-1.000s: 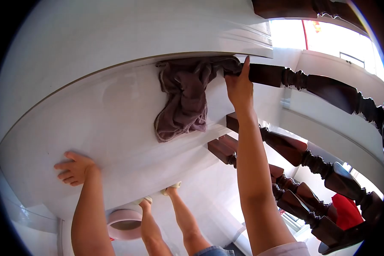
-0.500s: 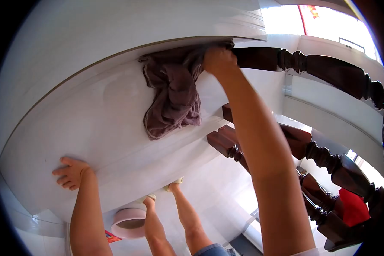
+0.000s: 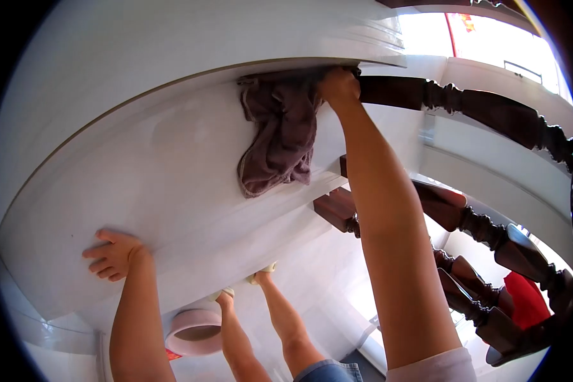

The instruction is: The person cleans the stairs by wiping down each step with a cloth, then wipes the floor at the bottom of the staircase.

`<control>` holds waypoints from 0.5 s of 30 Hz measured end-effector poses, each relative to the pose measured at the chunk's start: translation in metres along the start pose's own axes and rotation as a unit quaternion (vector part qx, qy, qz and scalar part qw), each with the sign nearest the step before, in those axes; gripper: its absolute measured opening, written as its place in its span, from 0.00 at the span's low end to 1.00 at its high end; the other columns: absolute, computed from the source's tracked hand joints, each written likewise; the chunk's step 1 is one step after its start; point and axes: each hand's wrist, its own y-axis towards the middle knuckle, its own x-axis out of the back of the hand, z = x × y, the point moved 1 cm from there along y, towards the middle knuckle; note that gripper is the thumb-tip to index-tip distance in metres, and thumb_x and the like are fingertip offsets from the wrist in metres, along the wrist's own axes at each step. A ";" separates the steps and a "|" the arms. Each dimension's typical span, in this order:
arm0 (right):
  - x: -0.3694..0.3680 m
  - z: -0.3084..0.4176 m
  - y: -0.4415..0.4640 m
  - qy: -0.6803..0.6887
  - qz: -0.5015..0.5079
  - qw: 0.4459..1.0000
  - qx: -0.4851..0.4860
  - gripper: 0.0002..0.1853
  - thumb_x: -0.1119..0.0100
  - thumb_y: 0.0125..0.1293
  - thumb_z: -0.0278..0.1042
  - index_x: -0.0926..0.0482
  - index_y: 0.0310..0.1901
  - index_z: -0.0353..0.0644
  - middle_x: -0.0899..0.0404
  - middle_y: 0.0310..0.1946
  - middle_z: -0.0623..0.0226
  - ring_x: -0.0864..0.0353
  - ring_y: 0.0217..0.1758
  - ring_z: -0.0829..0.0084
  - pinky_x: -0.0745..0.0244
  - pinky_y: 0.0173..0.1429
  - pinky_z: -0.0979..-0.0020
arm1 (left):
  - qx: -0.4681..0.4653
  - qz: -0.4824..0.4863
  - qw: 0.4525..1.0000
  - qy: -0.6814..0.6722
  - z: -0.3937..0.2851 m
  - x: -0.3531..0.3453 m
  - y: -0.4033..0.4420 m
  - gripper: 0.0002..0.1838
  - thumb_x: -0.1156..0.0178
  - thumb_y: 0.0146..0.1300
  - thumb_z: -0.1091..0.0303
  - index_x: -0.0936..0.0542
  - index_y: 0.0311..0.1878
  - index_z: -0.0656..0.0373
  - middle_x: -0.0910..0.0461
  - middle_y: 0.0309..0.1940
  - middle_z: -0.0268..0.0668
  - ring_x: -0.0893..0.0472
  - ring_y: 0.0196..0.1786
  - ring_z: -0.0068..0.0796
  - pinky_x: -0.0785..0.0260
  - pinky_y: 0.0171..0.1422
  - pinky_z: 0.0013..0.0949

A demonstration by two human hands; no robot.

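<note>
A damp-looking brown-purple cloth (image 3: pixel 280 137) lies bunched on a white, smooth stair tread (image 3: pixel 172 184), its upper edge along the corner with the riser. My right hand (image 3: pixel 340 85) is closed on the cloth's upper right end, beside the foot of a dark wooden baluster (image 3: pixel 391 91). Part of the cloth under that hand is hidden. At the lower left, my left hand (image 3: pixel 114 254) rests on the tread with fingers spread, holding nothing.
Several dark turned balusters (image 3: pixel 506 111) line the right side, one with a red cloth-like piece (image 3: pixel 525 299). A white riser (image 3: pixel 172 51) rises ahead. Below are my feet in light slippers (image 3: pixel 261 272) and a pink round basin (image 3: pixel 194 334).
My right hand has shifted slightly right, drawing the cloth with it closer to the baluster. The left hand stays on the tread; the view has moved a little.
</note>
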 end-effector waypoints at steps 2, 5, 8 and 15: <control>-0.003 0.001 -0.015 0.018 -0.048 0.998 -0.030 0.23 0.42 0.64 0.48 0.17 0.51 0.38 0.26 0.62 0.49 0.18 0.57 0.55 0.18 0.55 0.61 | 0.002 0.006 1.000 -0.005 0.000 -0.003 -0.003 0.39 0.68 0.68 0.34 0.44 0.74 0.50 0.40 0.66 0.48 0.36 0.65 0.49 0.45 0.68 0.46; -0.015 0.010 -0.037 0.054 -0.102 0.993 0.016 0.22 0.43 0.62 0.44 0.20 0.52 0.37 0.27 0.61 0.46 0.15 0.50 0.53 0.17 0.50 0.58 | -0.003 0.003 1.000 -0.004 0.000 -0.006 0.000 0.39 0.67 0.68 0.34 0.44 0.74 0.49 0.39 0.66 0.48 0.36 0.64 0.49 0.45 0.67 0.46; -0.043 0.014 -0.064 0.130 -0.149 0.976 0.094 0.24 0.48 0.63 0.37 0.26 0.59 0.35 0.29 0.62 0.44 0.15 0.46 0.50 0.18 0.47 0.55 | -0.010 -0.001 1.000 0.002 -0.003 0.002 -0.001 0.39 0.67 0.68 0.33 0.44 0.74 0.49 0.39 0.65 0.48 0.36 0.64 0.48 0.45 0.67 0.46; -0.044 0.018 -0.094 0.076 -0.057 0.989 0.116 0.39 0.51 0.64 0.50 0.41 0.70 0.29 0.39 0.68 0.35 0.15 0.46 0.49 0.19 0.50 0.54 | -0.014 -0.021 1.000 -0.004 0.001 -0.017 0.009 0.39 0.67 0.68 0.33 0.43 0.74 0.49 0.39 0.65 0.47 0.35 0.63 0.48 0.44 0.66 0.45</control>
